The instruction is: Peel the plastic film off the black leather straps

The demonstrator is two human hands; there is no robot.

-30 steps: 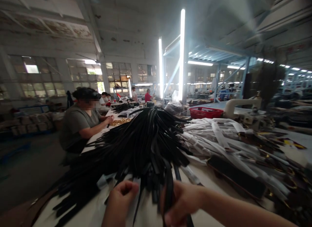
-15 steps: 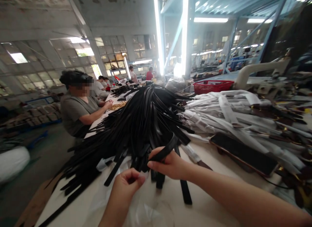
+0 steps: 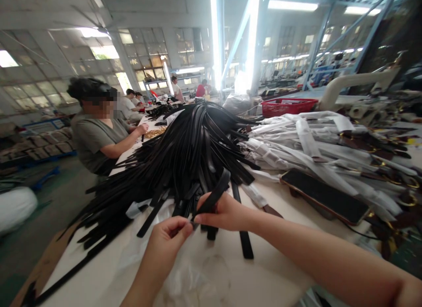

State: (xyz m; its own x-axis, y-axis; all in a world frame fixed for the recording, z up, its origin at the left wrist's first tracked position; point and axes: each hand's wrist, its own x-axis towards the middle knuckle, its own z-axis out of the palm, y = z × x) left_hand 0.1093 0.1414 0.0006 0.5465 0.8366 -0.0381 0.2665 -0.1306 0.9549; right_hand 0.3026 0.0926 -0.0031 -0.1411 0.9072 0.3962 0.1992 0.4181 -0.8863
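My right hand (image 3: 231, 213) is closed around a black strap (image 3: 215, 196), which curls up over the fingers, its end pointing toward my left hand. My left hand (image 3: 171, 236) pinches thumb against forefinger beside that end; a small pale, translucent bit shows at the fingertips, too small to name. Just beyond both hands rises a large heap of black straps (image 3: 194, 140), several of them hanging forward onto the pale table (image 3: 263, 272). Thin clear plastic film (image 3: 191, 274) lies under and between my forearms.
White-wrapped straps (image 3: 310, 144) with brass-coloured fittings are piled at the right. A phone (image 3: 325, 195) lies in front of them, a red basket (image 3: 288, 107) behind. A co-worker (image 3: 99, 126) sits at the left table edge by small golden pieces (image 3: 154, 132). A sewing machine (image 3: 359, 85) stands far right.
My hands have come together, the left fingertips now meeting the strap's end. The view has tilted down a little, and the co-worker's hands have risen slightly.
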